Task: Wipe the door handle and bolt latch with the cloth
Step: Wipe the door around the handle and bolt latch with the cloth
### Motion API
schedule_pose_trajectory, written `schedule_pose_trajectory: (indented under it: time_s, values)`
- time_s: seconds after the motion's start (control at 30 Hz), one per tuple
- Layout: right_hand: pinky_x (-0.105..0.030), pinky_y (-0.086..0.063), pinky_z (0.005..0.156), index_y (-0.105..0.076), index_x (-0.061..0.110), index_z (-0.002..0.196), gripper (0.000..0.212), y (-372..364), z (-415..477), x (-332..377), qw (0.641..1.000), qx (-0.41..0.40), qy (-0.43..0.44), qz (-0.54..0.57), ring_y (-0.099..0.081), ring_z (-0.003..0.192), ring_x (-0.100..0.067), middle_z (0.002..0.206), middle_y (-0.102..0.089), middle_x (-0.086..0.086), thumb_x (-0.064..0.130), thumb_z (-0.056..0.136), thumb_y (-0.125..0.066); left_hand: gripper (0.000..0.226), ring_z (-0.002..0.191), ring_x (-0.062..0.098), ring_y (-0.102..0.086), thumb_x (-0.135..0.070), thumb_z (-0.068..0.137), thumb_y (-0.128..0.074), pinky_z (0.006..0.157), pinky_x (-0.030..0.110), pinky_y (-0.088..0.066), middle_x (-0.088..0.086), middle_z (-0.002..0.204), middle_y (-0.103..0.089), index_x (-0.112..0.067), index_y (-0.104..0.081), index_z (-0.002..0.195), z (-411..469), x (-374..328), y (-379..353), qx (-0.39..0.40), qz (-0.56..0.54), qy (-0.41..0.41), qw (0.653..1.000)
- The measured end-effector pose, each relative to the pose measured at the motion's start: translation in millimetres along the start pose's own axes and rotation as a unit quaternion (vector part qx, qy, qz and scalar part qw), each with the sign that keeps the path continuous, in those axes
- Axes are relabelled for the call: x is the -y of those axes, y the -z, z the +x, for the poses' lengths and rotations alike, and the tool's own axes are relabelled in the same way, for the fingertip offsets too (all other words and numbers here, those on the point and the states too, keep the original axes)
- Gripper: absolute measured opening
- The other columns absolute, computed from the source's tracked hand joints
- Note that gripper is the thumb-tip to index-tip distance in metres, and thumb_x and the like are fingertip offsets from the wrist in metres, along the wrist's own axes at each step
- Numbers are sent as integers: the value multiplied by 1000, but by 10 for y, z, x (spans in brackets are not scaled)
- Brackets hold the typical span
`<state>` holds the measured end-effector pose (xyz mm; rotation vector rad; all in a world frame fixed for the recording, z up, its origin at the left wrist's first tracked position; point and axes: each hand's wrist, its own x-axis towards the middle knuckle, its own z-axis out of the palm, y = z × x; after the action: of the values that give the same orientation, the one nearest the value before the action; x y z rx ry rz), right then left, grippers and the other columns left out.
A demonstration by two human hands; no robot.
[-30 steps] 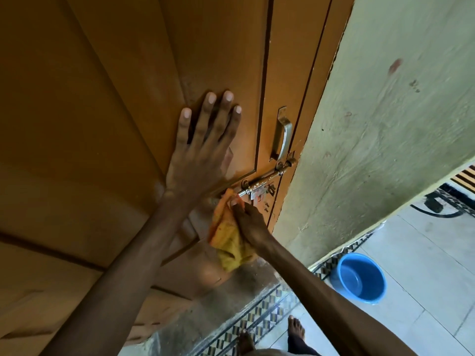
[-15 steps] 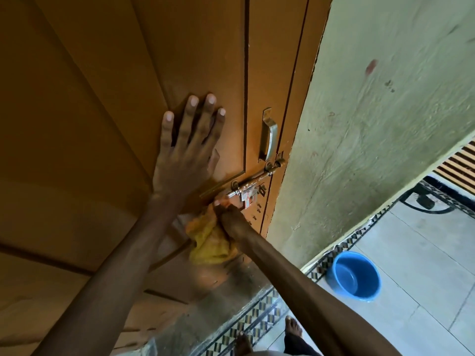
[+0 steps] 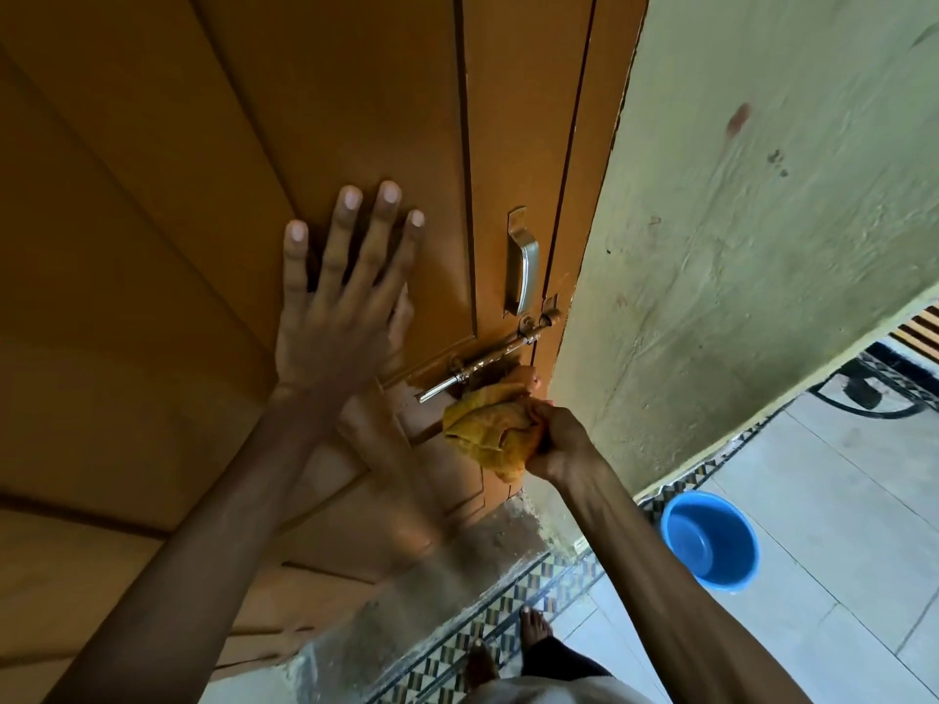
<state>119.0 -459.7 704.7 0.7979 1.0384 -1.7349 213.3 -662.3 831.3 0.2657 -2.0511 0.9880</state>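
A metal door handle [image 3: 523, 264] stands upright on the brown wooden door [image 3: 213, 185], close to its right edge. Just below it a metal bolt latch [image 3: 488, 360] runs slantwise across to the door frame. My right hand [image 3: 556, 439] grips a bunched yellow cloth [image 3: 490, 431] and presses it against the underside of the latch, hiding its lower part. My left hand [image 3: 340, 302] lies flat on the door panel to the left of the handle, fingers spread.
A pale green plastered wall [image 3: 752, 236] adjoins the door on the right. A blue plastic bucket [image 3: 711, 543] stands on the tiled floor at the lower right. My bare feet [image 3: 533, 630] are on a patterned tile strip below the threshold.
My right hand has carried the cloth from the left end of the bolt to the right, under the latch near the frame. The left hand stays flat on the door.
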Motion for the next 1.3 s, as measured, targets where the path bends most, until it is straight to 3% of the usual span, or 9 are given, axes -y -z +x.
schedule_pose_trajectory:
  time_s: [0.2,0.33,0.47,0.6,0.73,0.87,0.97,1.07,1.3]
  values:
    - [-25,-47,78,-62,7,88,36,-321,-80,64,993,68,6,99,-55,76,-10,73,-62,-9,31,101,-38,59,148,25,-18,-41,102,-45,121,52,-3,5,159,-30,-25,-33,157,-2,-6,-24,-6,9,5,1000]
    - [-45,-49,91,-62,8,109,30,-547,-157,69,980,131,81,128,-56,115,-29,107,-58,-10,22,100,-37,60,152,25,-3,-43,101,-46,122,52,0,5,159,-28,-24,-33,157,-14,-7,-52,-6,16,10,1000]
    - [-57,-35,109,-60,15,123,40,-648,80,-30,983,157,73,59,-55,116,-33,123,-62,-9,40,94,-48,63,153,26,-2,-44,99,-49,122,53,-2,6,159,-30,-24,-34,157,-15,-16,-59,-9,25,9,1000]
    - [-58,-40,104,-61,14,115,38,-616,384,-119,992,108,57,32,-63,98,-36,105,-68,-15,43,96,-44,64,150,26,-14,-44,98,-51,122,54,-4,6,158,-33,-24,-36,156,-40,-24,-64,-12,40,3,999]
    - [-34,-57,64,-62,16,96,31,-522,311,-93,995,80,28,55,-70,69,-22,75,-71,-8,27,102,-34,65,153,27,-3,-45,97,-51,121,54,-4,6,160,-27,-24,-35,156,-46,-15,-72,-9,41,6,999]
    - [-42,-33,114,-62,15,101,18,-562,229,-55,995,61,56,63,-59,104,-26,104,-63,-9,20,97,-46,66,154,27,-1,-46,97,-52,121,53,-4,6,161,-24,-25,-34,157,-36,-27,-78,-3,40,9,999]
    - [-30,-42,106,-60,25,108,18,-573,273,-75,998,55,35,15,-61,104,-10,119,-65,-6,29,94,-50,67,152,26,-8,-47,95,-54,121,54,-7,5,160,-30,-25,-35,156,-45,-30,-71,-9,45,10,999]
    - [-27,-59,56,-55,14,83,22,-605,315,-26,997,54,19,-54,-63,47,-13,58,-69,-12,24,96,-41,67,152,26,-9,-46,95,-54,120,54,-9,5,160,-32,-25,-35,156,-35,-34,-65,-8,49,11,999]
    - [-45,-59,78,-64,4,87,18,-579,100,4,989,0,96,-112,-66,71,-29,75,-68,-11,5,95,-47,65,154,27,0,-43,98,-52,120,54,-7,6,160,-29,-24,-32,157,-24,-22,-23,1,42,19,999]
